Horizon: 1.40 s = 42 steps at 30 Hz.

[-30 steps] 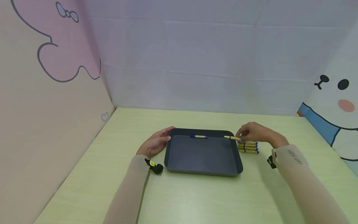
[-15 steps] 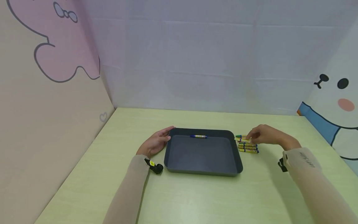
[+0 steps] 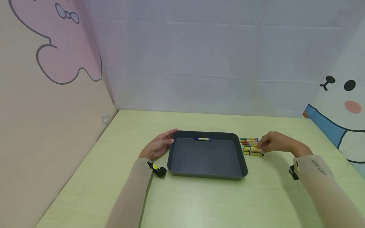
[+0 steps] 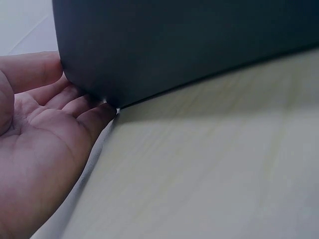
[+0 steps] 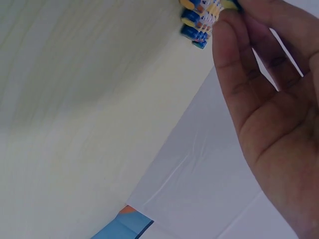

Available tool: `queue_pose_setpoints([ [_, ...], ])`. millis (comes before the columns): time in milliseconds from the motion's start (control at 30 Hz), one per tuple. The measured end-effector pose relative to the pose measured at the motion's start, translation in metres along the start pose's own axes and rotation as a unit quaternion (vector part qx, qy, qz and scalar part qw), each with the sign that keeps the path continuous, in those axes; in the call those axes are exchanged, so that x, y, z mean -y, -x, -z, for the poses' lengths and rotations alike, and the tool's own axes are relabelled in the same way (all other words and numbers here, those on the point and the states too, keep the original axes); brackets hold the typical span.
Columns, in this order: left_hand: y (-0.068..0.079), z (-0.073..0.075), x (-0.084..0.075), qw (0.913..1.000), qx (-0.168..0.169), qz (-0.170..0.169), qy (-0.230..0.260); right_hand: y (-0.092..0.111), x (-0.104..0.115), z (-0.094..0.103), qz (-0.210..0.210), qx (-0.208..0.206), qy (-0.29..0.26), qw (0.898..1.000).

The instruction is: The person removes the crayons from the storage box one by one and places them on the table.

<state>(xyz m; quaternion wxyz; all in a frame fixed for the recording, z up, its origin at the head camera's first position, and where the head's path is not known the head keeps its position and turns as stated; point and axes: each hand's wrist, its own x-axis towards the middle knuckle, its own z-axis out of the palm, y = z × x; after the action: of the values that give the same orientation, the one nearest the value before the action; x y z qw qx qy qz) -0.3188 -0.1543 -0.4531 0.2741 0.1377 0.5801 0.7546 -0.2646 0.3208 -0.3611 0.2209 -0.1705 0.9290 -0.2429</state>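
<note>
A dark grey tray (image 3: 206, 158) lies on the table. My left hand (image 3: 157, 145) holds its back left corner. The left wrist view shows the thumb (image 4: 37, 69) against the tray wall (image 4: 174, 45) and fingertips partly hidden behind the corner. Right of the tray, my right hand (image 3: 271, 141) pinches a yellow crayon (image 3: 251, 148) just above a row of crayons (image 3: 249, 139) laid side by side. In the right wrist view the right hand (image 5: 279, 104) has the crayon's dark end (image 5: 232, 5) between thumb and finger. Whether that crayon touches the others I cannot tell.
One blue crayon (image 3: 203, 139) lies inside the tray near its back wall. The light wooden table (image 3: 199, 202) meets a pale cloth wall (image 3: 182, 69) at the back. Printed panels stand at left and right.
My right hand has moved right and toward me with the yellow crayon, from over the tray's right rim to above the crayon row. My left hand has stayed at the tray.
</note>
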Motion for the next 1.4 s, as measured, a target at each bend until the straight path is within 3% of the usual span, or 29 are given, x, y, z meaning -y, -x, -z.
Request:
queue_pose_setpoints([
  [633,0.001,-0.001,0.000,0.9999,-0.005,-0.006,-0.014,0.003,-0.020,-0.010,0.005,0.005,-0.029,1.000],
  [1400,0.001,-0.002,-0.001,0.9999,-0.006,-0.002,-0.012,0.002,-0.025,-0.017,-0.003,-0.004,-0.008,1.000],
])
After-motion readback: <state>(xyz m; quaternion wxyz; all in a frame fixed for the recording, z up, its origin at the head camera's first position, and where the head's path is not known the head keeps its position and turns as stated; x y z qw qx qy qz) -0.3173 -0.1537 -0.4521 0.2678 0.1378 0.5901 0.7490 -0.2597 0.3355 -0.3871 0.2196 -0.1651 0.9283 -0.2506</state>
